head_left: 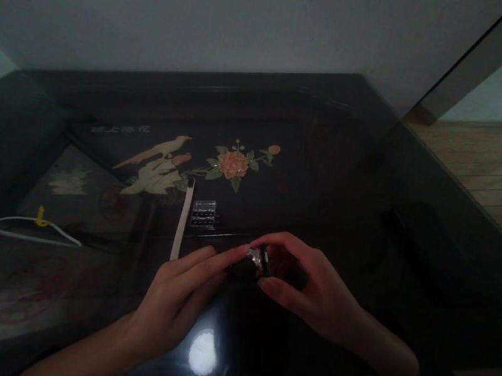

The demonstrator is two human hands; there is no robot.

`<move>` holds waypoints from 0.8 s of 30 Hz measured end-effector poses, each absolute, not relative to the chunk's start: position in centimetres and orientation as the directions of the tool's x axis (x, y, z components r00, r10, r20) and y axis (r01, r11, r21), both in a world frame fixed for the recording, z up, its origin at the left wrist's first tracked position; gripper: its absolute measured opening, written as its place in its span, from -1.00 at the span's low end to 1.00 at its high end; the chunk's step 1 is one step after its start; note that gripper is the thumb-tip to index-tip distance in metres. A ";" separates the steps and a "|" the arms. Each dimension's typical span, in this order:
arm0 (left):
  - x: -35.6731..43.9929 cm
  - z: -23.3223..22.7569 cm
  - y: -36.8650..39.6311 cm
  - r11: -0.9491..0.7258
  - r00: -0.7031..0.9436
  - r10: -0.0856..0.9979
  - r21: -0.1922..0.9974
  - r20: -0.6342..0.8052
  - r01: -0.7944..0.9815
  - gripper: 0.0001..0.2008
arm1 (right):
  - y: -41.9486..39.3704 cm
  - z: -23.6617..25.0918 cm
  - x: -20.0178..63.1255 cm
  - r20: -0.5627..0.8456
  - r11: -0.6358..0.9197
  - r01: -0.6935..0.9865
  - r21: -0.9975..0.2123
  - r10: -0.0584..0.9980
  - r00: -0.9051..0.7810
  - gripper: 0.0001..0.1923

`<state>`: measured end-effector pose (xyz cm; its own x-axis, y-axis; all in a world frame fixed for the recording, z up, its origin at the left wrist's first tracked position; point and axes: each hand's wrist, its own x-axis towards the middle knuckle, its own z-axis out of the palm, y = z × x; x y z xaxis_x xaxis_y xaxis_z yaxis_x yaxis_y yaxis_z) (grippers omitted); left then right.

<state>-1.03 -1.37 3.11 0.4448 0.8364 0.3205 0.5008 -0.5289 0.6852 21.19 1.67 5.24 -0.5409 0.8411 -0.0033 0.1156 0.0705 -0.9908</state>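
Dim lighting throughout; fine detail is limited. Both hands meet near the centre of a dark, glossy table [73, 287], above its near half. The right hand [311, 286] is curled, thumb below and forefinger arched above, pinching a small dark object with a shiny metallic face [259, 258]; what the object is cannot be told. The left hand [181, 298] reaches in from the near left with fingers extended and close together, its fingertips [238, 253] touching the left side of the same object; it is not closed into a fist, and whether it grips the object or merely touches it cannot be told. The object sits between the two hands, held just above the table surface. Just beyond the hands, to the far left of them, a slim pale strip [182, 221] lies lengthwise, running from near to far. Just right of its far end rests a small clear ridged block [204, 213]. Further back the table bears an inlaid decoration: pale birds [159, 167] on the left and an orange flower with green leaves [233, 164] on the right. At the far left edge a white cable [11, 225] with a yellow tie [40, 217] runs across the surface. A round glare of reflected light [203, 352] shows on the table near the left wrist. A pale wall [212, 10] stands behind, and wooden flooring [496, 170] appears at the right.
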 end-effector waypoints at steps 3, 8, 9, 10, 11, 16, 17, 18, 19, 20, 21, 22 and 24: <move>-1.1 3.0 -1.3 -0.536 0.451 0.832 0.683 0.324 0.497 -0.51 | 1.6 5.2 21.2 -0.007 0.070 0.120 -0.990 0.841 -0.541 -0.69; -1.2 3.0 -1.4 -0.541 0.425 0.836 0.654 0.347 0.530 -0.50 | 1.6 5.2 21.3 0.015 0.082 0.104 -0.991 0.848 -0.531 -0.69; -1.2 3.0 -1.4 -0.541 0.421 0.837 0.649 0.351 0.535 -0.50 | 1.6 5.2 21.3 0.016 0.084 0.107 -0.991 0.849 -0.528 -0.69; -1.2 3.0 -1.4 -0.540 0.416 0.838 0.646 0.353 0.539 -0.51 | 1.6 5.2 21.3 0.017 0.088 0.111 -0.990 0.850 -0.527 -0.68; -1.2 3.0 -1.4 -0.536 0.411 0.841 0.647 0.352 0.543 -0.51 | 1.6 5.2 21.3 0.018 0.093 0.116 -0.989 0.850 -0.526 -0.68; -1.2 2.9 -1.4 -0.501 0.362 0.864 0.666 0.350 0.553 -0.53 | 1.8 4.8 21.4 0.026 0.107 0.125 -0.986 0.854 -0.520 -0.66; -1.2 3.0 -1.4 -0.496 0.352 0.867 0.671 0.352 0.551 -0.53 | 1.9 4.7 21.5 0.023 0.104 0.129 -0.986 0.856 -0.517 -0.66; -1.2 3.0 -1.4 -0.490 0.341 0.871 0.676 0.354 0.550 -0.53 | 1.9 4.6 21.5 0.018 0.101 0.134 -0.986 0.859 -0.512 -0.65; -1.2 3.0 -1.4 -0.482 0.327 0.876 0.683 0.355 0.548 -0.53 | 2.0 4.5 21.6 0.016 0.100 0.138 -0.985 0.861 -0.508 -0.65; -1.1 3.0 -1.4 -0.473 0.311 0.881 0.691 0.357 0.546 -0.53 | 2.0 4.4 21.6 0.015 0.099 0.140 -0.985 0.864 -0.504 -0.64; -1.1 3.1 -1.4 -0.459 0.292 0.888 0.702 0.354 0.545 -0.53 | 2.0 4.4 21.6 0.014 0.098 0.142 -0.985 0.866 -0.501 -0.64; -1.1 3.1 -1.4 -0.442 0.275 0.897 0.715 0.346 0.542 -0.53 | 2.0 4.3 21.6 0.015 0.099 0.144 -0.985 0.867 -0.498 -0.64; -1.0 3.2 -1.5 -0.401 0.251 0.916 0.748 0.313 0.530 -0.55 | 2.1 4.3 21.6 0.018 0.105 0.150 -0.983 0.870 -0.493 -0.64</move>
